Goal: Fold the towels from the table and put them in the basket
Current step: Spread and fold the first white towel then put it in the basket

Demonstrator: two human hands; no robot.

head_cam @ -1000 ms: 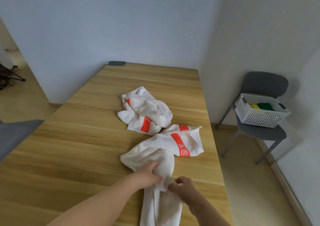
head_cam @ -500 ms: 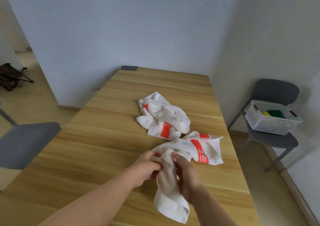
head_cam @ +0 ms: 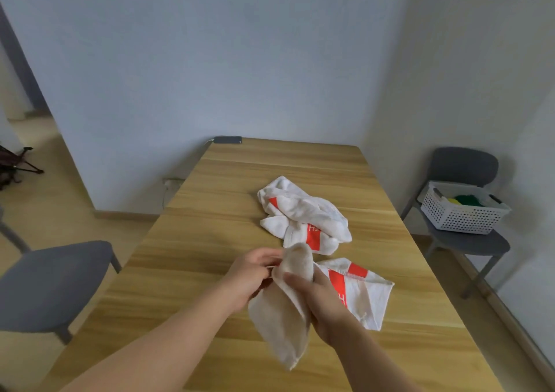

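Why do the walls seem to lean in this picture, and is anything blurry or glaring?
Head view: the wide-angle lens tilts the wall lines outward near the edges; light is soft and even, no glare on the table, faint shadow under the held towel; left hand and right hand look slightly soft; the basket reads clearly.

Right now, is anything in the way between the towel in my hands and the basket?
Nothing visible. From the towel, gripped by the left hand and right hand, to the basket on the grey chair lie only table and floor. The other towel lies farther back, off that path.
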